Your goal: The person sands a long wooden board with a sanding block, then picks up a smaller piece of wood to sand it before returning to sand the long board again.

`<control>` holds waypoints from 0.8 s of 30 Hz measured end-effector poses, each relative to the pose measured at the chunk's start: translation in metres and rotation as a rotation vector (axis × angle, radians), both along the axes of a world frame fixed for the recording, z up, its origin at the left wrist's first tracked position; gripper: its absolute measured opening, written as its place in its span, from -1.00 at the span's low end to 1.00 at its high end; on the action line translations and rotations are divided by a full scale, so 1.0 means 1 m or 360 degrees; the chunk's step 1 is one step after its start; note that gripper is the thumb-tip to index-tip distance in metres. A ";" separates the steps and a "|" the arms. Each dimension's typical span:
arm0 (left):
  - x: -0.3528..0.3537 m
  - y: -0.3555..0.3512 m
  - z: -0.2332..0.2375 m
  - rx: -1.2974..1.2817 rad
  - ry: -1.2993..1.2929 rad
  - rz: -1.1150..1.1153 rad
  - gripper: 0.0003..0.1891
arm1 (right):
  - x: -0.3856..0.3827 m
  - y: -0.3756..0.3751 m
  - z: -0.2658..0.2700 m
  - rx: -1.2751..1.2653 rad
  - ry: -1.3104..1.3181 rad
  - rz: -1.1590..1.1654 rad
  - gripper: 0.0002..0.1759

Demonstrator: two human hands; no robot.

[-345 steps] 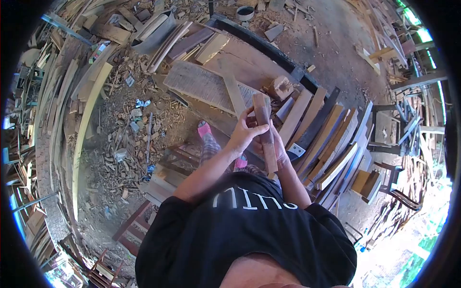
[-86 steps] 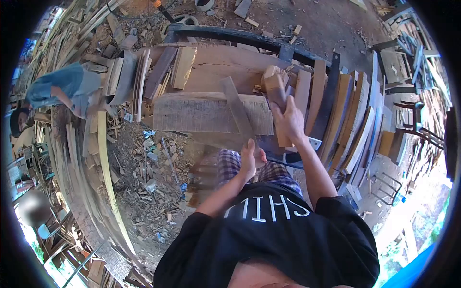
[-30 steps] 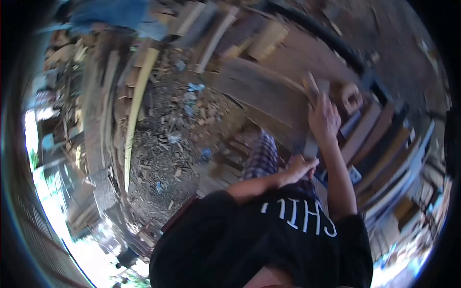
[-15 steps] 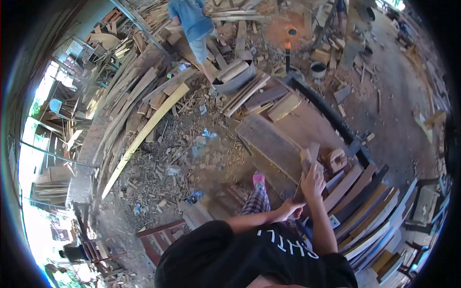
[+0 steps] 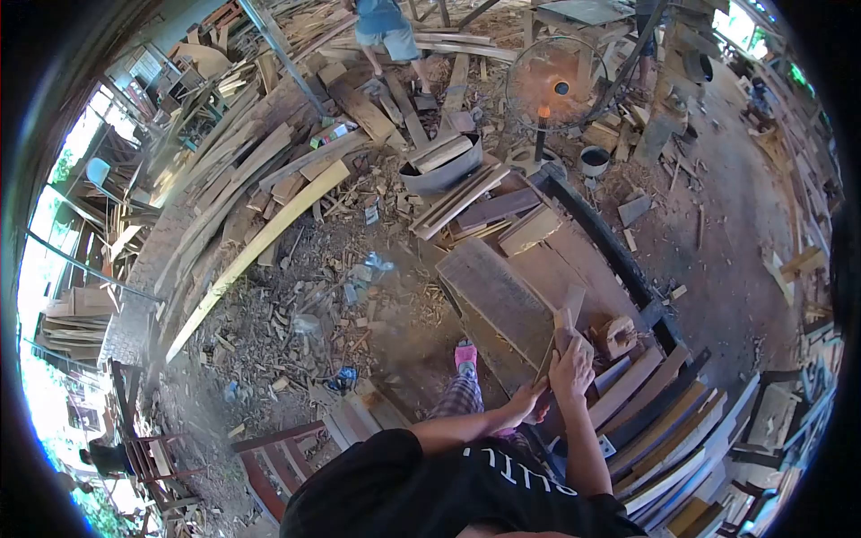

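My right hand [image 5: 572,369] is closed around a narrow piece of wood [image 5: 562,334], whose upper end sticks out beyond the fingers. Lower down and to the left, my left hand [image 5: 525,405] grips the near end of the same piece. A thin flat strip [image 5: 574,299] overlaps its far end. Just beyond lies a wide brown board [image 5: 498,282] on the low workbench [image 5: 583,260]. To the right of my right hand sits a wood block with a hollow [image 5: 620,336].
Several long boards [image 5: 659,394] fan out at my right. A dark beam [image 5: 601,233] edges the bench. Farther off stand a metal tub of wood [image 5: 444,175], a round fan [image 5: 558,88] and a bucket [image 5: 594,161]. Wood scraps cover the floor. A person [image 5: 387,34] stands at the back.
The view has shifted a little. Both hands keep their grip on the wood, now closer together. The person at the back has stepped farther away from the tub.
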State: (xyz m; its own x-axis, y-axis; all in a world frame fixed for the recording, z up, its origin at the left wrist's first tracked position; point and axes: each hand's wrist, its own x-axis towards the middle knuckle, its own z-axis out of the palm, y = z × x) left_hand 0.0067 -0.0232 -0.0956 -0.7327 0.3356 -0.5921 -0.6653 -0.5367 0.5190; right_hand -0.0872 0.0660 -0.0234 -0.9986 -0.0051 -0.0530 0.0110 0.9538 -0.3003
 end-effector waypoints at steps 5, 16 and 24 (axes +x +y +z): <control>-0.009 -0.005 0.004 -0.0054 -0.0167 -0.0007 -0.55 | -0.076 -0.012 -0.019 0.0079 0.0107 -0.0097 -0.32; 0.002 -0.023 -0.006 -0.0183 -0.0043 -0.0004 -0.53 | -0.007 -0.001 -0.019 0.0076 0.0384 0.0323 -0.25; -0.008 -0.015 0.007 -0.0340 -0.0158 0.0091 -0.58 | -0.094 -0.021 -0.014 0.0141 0.0088 -0.0074 -0.44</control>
State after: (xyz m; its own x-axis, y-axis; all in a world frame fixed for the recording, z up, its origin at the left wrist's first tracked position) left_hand -0.0014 -0.0384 -0.0886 -0.6813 0.1549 -0.7155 -0.6907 -0.4599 0.5581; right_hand -0.1809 0.0453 -0.0375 -0.9991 0.0434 0.0039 0.0415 0.9755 -0.2161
